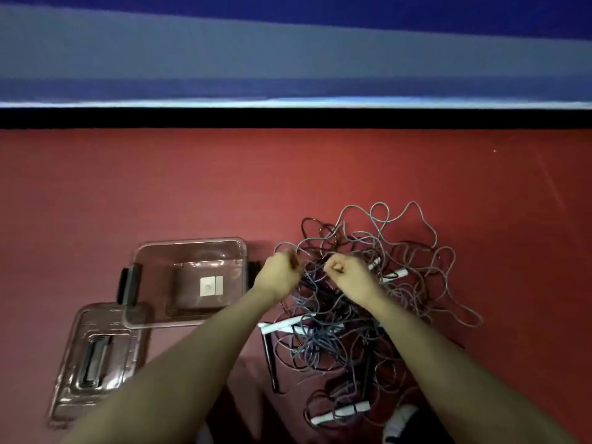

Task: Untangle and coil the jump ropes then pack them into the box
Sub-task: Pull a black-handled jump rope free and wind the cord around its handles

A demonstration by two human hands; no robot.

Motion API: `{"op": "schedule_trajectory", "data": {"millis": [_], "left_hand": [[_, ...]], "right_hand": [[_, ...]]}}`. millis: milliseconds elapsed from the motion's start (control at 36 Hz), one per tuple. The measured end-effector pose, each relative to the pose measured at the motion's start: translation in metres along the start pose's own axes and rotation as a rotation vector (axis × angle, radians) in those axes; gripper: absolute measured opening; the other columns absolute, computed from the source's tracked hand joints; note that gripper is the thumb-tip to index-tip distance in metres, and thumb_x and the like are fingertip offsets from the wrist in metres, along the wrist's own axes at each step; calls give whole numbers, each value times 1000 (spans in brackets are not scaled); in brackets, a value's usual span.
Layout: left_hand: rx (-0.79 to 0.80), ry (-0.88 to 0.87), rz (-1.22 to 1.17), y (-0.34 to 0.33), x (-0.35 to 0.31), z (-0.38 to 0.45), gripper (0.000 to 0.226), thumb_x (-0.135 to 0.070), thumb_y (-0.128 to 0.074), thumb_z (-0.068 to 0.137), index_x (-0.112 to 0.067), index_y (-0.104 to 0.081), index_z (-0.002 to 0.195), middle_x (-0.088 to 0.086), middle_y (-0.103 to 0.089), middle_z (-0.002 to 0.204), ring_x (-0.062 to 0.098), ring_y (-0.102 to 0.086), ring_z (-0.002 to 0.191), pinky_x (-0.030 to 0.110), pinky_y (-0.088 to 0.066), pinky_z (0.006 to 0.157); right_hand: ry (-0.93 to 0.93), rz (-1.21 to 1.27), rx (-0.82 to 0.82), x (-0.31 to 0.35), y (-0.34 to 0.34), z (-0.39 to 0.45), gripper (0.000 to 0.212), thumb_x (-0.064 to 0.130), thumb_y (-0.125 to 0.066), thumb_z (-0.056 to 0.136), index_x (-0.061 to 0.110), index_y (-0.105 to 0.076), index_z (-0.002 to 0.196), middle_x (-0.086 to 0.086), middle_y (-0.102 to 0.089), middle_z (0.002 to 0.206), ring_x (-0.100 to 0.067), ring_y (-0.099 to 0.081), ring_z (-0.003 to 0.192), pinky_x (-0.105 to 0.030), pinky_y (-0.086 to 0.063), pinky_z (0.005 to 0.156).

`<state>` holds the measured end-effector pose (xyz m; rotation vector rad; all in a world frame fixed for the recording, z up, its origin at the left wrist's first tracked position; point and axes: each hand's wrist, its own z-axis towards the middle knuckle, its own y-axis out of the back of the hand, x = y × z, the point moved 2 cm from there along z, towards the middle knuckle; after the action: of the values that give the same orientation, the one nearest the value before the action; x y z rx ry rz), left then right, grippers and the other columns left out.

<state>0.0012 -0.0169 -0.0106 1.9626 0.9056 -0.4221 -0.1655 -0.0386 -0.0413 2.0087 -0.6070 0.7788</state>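
Observation:
A tangled heap of thin grey and dark jump ropes lies on the red floor, right of centre. White handles and black handles stick out of it. My left hand is curled over the heap's left edge and pinches a grey strand. My right hand is fisted over the middle of the heap and grips a strand as well. A clear plastic box stands open to the left, with only a white label showing on its bottom.
The box's clear lid lies on the floor at the lower left, partly under the box corner. A black skirting and a blue wall run along the back. Bare red floor stretches behind the box and ropes.

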Motion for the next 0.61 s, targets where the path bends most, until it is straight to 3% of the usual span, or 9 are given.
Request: {"op": "schedule_trajectory", "data": {"millis": [111,194,250,333,444,528,611], "left_hand": [[31,1,77,-40,35,19,11,-17,-56,86,-9,-60,93,14,-66,95,32,-62,90,36,-50,74],[58,-33,178,-72,63,32,16,-22,-59,83,-10,-65,92,14,-62,99,32,-57,99,36,-48,80],[80,-72,272,-89,77,37,24,-26,-54,86,-12,-66,102,11,-57,108,30,-47,111,34,-41,90],[105,-102,361,-104,88,41,32,-28,-55,89,-13,-61,116,10,-49,117,30,-37,117,33,-36,94],[78,-146,390,-108,86,37,30,-30,-55,91,-12,-61,114,9,-48,116,28,-38,115,35,-40,87],[-1,-183,314,-102,77,28,20,-20,-49,94,-7,-63,99,11,-56,103,31,-52,101,33,-38,68],[-41,-219,206,-90,67,23,18,-16,-54,93,-5,-59,79,13,-57,82,34,-55,79,34,-36,62]], "right_hand": [[-14,-195,97,-36,-41,8,24,6,-54,89,21,-65,105,7,-51,97,-20,-57,95,-38,-50,84],[34,-314,141,-61,-68,18,38,5,-55,89,23,-59,122,1,-48,118,-19,-44,115,-40,-45,91],[47,-420,162,-72,-81,23,41,8,-55,90,26,-56,126,0,-44,125,-21,-38,120,-38,-42,92],[86,-530,139,-78,-91,28,26,9,-53,92,21,-61,114,0,-44,122,-21,-35,120,-36,-30,96],[192,-482,6,-78,-90,28,10,11,-52,92,13,-62,95,0,-49,110,-21,-42,111,-23,-21,82],[240,-377,-76,-70,-82,19,8,18,-55,94,14,-62,95,2,-52,104,-18,-45,103,-23,-23,82],[254,-293,-151,-63,-72,13,6,17,-59,91,13,-64,91,2,-56,94,-17,-48,92,-26,-27,79]]}}
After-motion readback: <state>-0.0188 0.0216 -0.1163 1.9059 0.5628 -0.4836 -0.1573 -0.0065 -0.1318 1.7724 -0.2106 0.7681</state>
